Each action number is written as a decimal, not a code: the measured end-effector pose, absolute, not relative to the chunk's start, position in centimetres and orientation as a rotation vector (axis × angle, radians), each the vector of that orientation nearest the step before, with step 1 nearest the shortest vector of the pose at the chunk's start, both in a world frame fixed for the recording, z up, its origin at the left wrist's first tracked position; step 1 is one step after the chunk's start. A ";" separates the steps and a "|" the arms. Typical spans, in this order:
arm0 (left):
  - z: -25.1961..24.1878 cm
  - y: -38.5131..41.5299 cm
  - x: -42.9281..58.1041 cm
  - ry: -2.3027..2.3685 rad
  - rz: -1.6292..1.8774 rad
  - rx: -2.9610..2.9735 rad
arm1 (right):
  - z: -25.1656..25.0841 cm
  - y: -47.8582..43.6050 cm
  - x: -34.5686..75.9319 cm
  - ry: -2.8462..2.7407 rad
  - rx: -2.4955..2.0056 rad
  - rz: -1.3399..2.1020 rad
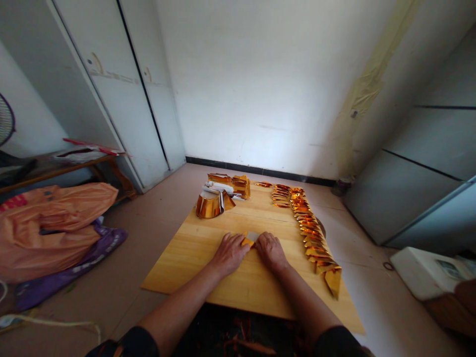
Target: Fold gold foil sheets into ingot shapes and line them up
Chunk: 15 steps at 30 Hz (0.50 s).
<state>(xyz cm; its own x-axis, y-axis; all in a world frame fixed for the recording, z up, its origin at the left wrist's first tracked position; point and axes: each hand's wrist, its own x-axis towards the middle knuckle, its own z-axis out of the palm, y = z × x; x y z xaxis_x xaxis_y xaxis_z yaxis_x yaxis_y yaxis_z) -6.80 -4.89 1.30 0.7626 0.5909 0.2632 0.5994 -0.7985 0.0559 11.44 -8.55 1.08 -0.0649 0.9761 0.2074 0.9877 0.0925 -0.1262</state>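
Observation:
A small piece of gold foil paper (252, 238), with a pale grey face showing, lies on the wooden board (208, 277) between my hands. My left hand (229, 254) presses on its left side with the fingers together. On its right edge are the bent fingers of my right hand (271, 251). A long overlapping row of folded gold pieces (312, 233) runs down the board's right side. Smaller folded pieces (281, 196) lie at the back. At the back left are a curved gold stack (210, 205) and more gold sheets (241, 187).
Orange and purple bags (55, 223) lie on the floor at the left, beside a wooden bench (107, 161). A white box (427, 272) stands at the right. Cabinets (122, 89) and a white wall (253, 89) rise beyond the board.

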 end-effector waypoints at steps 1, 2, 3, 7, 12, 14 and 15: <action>1.4 -4.9 -6.8 -0.983 -0.421 -2.920 | 1.1 -8.4 11.3 -2.141 -1.995 -0.088; 1.4 -4.9 -6.8 -0.978 -0.422 -2.919 | 1.1 -8.3 11.2 -2.156 -2.016 -0.099; 1.5 -4.9 -6.8 -0.971 -0.424 -2.919 | 1.1 -8.2 11.1 -2.173 -2.030 -0.105; 1.5 -4.8 -6.8 -0.953 -0.434 -2.909 | 1.3 -7.9 11.1 -2.230 -2.040 -0.100; 1.3 -4.9 -6.8 -0.960 -0.435 -2.910 | 1.5 -7.8 11.2 -2.251 -2.033 -0.072; 1.3 -5.0 -6.8 -0.970 -0.438 -2.919 | 1.6 -7.7 11.2 -2.246 -2.041 -0.075; 1.3 -5.1 -6.8 -0.974 -0.437 -2.925 | 1.7 -7.7 11.2 -2.242 -2.054 -0.075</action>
<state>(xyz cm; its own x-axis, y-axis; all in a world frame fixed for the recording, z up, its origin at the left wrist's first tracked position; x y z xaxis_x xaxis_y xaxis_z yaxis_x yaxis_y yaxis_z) -6.80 -5.06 1.35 0.7650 0.5836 0.2723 0.5913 -0.8041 0.0618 11.16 -7.73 1.68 -0.0853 0.9906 0.1065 0.9955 0.0891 -0.0309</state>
